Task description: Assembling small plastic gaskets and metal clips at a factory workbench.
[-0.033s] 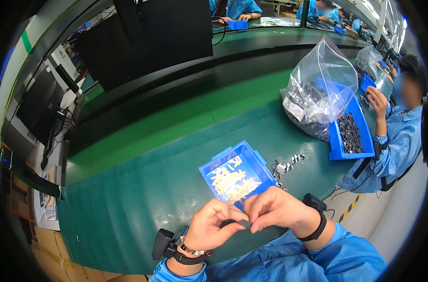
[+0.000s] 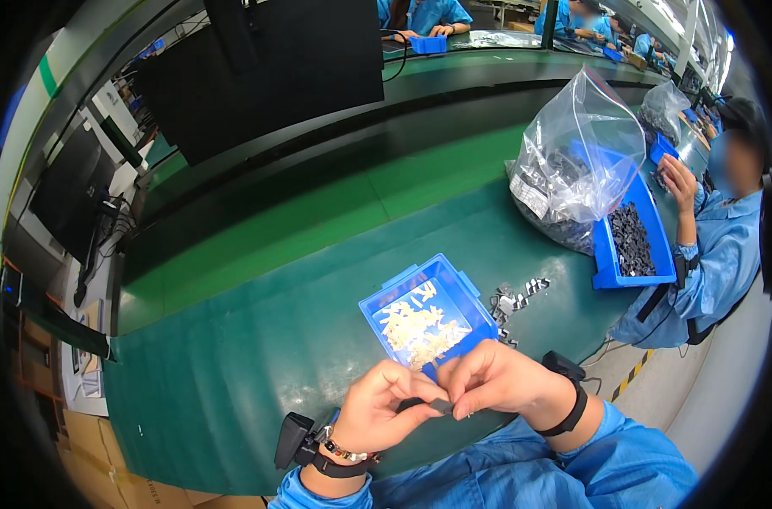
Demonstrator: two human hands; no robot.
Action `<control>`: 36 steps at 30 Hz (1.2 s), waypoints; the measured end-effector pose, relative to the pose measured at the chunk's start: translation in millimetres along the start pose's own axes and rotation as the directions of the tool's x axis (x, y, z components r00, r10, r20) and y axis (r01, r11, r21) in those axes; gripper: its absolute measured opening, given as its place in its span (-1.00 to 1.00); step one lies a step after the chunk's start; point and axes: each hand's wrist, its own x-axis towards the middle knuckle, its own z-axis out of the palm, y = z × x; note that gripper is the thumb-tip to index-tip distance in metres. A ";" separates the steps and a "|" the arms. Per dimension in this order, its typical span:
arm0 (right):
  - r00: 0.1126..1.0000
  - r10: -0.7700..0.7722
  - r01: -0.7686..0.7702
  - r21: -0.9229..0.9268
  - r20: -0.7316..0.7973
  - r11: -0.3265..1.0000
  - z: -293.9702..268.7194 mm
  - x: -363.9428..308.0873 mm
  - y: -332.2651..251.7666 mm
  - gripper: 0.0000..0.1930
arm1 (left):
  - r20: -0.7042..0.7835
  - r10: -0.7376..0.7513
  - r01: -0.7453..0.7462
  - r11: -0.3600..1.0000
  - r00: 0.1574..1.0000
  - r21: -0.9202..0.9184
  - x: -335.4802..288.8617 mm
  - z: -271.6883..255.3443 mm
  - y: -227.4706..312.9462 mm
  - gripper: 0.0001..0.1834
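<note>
My left hand [image 2: 386, 409] grips a small dark grey plastic part [image 2: 441, 406] between thumb and fingers, just above the near edge of the table. Thumb and forefinger of my right hand [image 2: 496, 379] are closed at the right end of that same part. The fingers hide much of its shape. Just beyond my hands stands a blue bin [image 2: 468, 288], with many small cream-coloured pieces [image 2: 420, 329] spread over its bottom. A loose row of small dark and silvery parts [image 2: 513, 301] lies on the table beside the bin's right side.
A large clear plastic bag [image 2: 564, 182] of dark parts leans against a blue tray [image 2: 606, 276] of small black pieces at right. A co-worker [image 2: 708, 246] sits beyond it. Black monitors [image 2: 267, 76] stand at the far left. The green table [image 2: 233, 382] has a curved near edge.
My right hand has dipped very slightly. Both hands stay together at the dark grey part, and the bin and loose parts have not moved.
</note>
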 end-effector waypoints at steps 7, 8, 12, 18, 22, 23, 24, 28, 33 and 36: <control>0.847 -0.529 0.443 -0.615 0.049 0.653 6.8 2.1 5.8 -0.76 | 0.017 -0.057 0.059 0.972 0.998 -0.227 -1.1 -3.8 1.6 -0.57; 0.847 -0.528 0.444 -0.614 0.051 0.653 6.1 4.2 2.1 -0.76 | 0.015 -0.057 0.059 0.972 0.998 -0.226 -1.3 -4.1 1.4 -0.57; 0.759 -0.565 0.569 -0.751 0.323 0.335 5.4 8.4 -12.0 -0.67 | 0.046 -0.060 0.069 0.969 0.997 -0.236 -1.5 -4.4 1.4 -0.57; 0.755 -0.473 0.534 -0.844 0.454 0.042 8.8 -0.7 -18.8 -0.58 | 0.054 -0.083 0.094 0.965 0.995 -0.244 -3.8 -1.4 -6.8 -0.56; 0.712 -0.575 0.508 -0.861 0.404 0.025 -0.7 -12.4 -6.8 -0.71 | 0.108 -0.024 0.036 0.993 0.994 -0.108 3.4 4.2 -1.1 -0.55; 0.694 -0.647 0.509 -0.851 0.316 0.130 -7.0 -14.3 -2.3 -0.75 | 0.058 -0.025 0.031 0.996 0.998 -0.088 2.1 4.6 -0.7 -0.55; 0.632 -0.730 0.455 -0.887 0.261 0.078 -15.2 -18.8 -1.7 -0.76 | -0.055 -0.013 0.005 0.989 0.998 -0.146 1.2 6.1 1.9 -0.57; 0.411 -0.912 -0.159 -0.986 -0.015 -0.055 -63.7 -53.3 -46.4 -0.84 | -0.442 0.062 -0.054 0.998 0.895 0.031 2.7 4.7 4.4 -0.71; 0.249 -0.925 -0.706 -0.707 -0.289 0.031 -150.5 -119.9 -84.6 -0.84 | -0.504 0.035 -0.001 0.998 0.863 0.068 11.3 10.9 3.0 -0.75; 0.259 -0.958 -0.721 -0.684 -0.123 -0.107 -151.5 -129.5 -89.3 -0.79 | -0.537 0.060 0.034 0.986 0.841 0.163 15.8 12.6 -0.3 -0.78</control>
